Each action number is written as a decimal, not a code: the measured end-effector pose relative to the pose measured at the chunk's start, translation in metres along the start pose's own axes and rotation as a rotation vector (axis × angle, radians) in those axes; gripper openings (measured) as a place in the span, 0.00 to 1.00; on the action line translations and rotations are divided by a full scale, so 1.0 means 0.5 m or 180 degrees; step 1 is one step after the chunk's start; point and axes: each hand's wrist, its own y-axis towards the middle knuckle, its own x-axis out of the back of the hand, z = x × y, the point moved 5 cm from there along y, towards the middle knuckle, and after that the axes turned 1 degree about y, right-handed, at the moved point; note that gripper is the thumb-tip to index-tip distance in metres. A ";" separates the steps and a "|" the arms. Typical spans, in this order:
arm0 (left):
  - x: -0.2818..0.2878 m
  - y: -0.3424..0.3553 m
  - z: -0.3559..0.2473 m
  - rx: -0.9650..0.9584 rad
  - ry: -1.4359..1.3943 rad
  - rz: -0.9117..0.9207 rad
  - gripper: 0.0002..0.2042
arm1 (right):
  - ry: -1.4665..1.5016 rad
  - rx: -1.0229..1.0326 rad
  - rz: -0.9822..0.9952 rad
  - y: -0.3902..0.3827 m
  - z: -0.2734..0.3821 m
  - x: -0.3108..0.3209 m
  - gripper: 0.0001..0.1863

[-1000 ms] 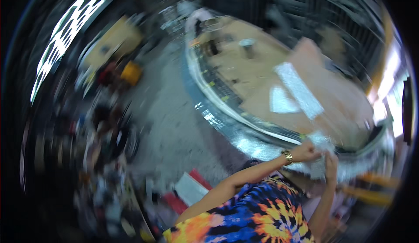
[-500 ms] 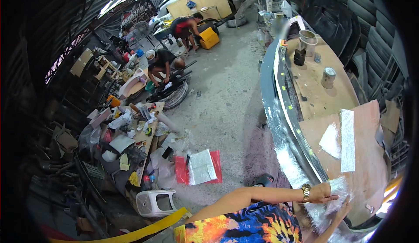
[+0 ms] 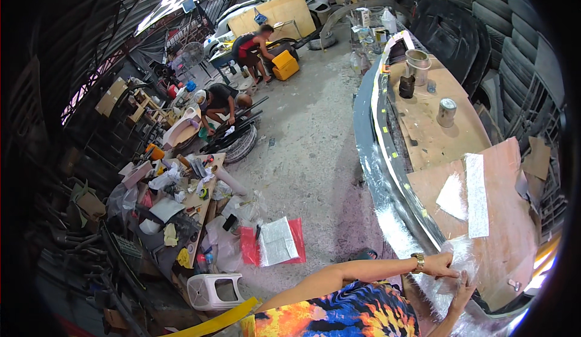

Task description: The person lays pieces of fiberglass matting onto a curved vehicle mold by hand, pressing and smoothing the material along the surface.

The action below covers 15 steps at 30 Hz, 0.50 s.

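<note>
The grey concrete floor (image 3: pixel 302 137) spreads to the left of the hands. Ahead of them stretches the bench (image 3: pixel 433 140), which has a plywood top. Along its left side runs a long curved dark panel (image 3: pixel 370 149) with a white rim and small yellow marks; its near end, covered with shiny whitish fibres, comes just beside the hands. A loose plywood sheet (image 3: pixel 508 210) lies on the bench, ahead and to the right of the hands. Far ahead to the left, one person (image 3: pixel 254 49) bends over a yellow box (image 3: pixel 285 66), and another person (image 3: pixel 223 102) crouches nearer. Left of the hands, a white plastic stool (image 3: pixel 206 291) stands on the floor. On the plywood sheet, ahead of the hands, lie a long strip of fibreglass mat (image 3: pixel 477 195) and, at its left, a smaller cut piece (image 3: pixel 451 198). A frayed piece of mat (image 3: pixel 461 251) is at the hands themselves. The left hand (image 3: pixel 440 265) and the right hand (image 3: pixel 461 294) are close together, their fingers narrowed and holding this frayed piece. Farther ahead, a metal can (image 3: pixel 446 113) stands upright. A gold-coloured wristwatch (image 3: pixel 419 262) is worn just behind the left hand.
</note>
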 end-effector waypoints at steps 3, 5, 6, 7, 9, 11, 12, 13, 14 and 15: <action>-0.015 0.004 0.008 -0.0098 -0.0309 0.0182 0.27 | -0.0046 -0.0329 0.0061 0.003 -0.014 0.012 0.21; -0.015 0.008 0.001 -0.0294 0.0524 0.0183 0.26 | 0.0107 -0.0419 -0.0115 -0.006 -0.007 0.014 0.22; -0.018 0.008 0.000 -0.0297 0.0529 0.0187 0.26 | 0.0256 -0.0514 -0.0280 -0.010 -0.005 0.018 0.23; -0.021 0.008 0.001 -0.0281 0.0438 0.0137 0.26 | 0.0258 -0.0509 -0.0280 -0.014 -0.003 0.020 0.23; -0.027 0.008 0.008 -0.0267 0.0351 0.0078 0.26 | -0.0315 -0.0881 -0.0934 -0.027 -0.009 0.048 0.24; -0.026 0.013 0.021 -0.0473 0.0769 -0.0216 0.26 | -0.0351 -0.0827 -0.0562 -0.046 0.010 0.033 0.25; -0.031 0.017 0.040 -0.0481 0.0769 -0.0232 0.26 | -0.0398 -0.0773 -0.0165 -0.050 0.017 0.019 0.26; -0.034 0.019 0.056 -0.0547 0.0509 -0.0262 0.26 | -0.0406 -0.0763 -0.0149 -0.044 0.010 0.018 0.26; -0.033 0.015 0.047 -0.0607 0.0248 -0.0270 0.26 | -0.0758 -0.0693 -0.0097 -0.033 -0.005 0.021 0.28; -0.029 0.013 0.039 -0.0612 0.0248 -0.0271 0.26 | -0.1109 -0.0620 -0.0042 -0.027 -0.015 0.023 0.30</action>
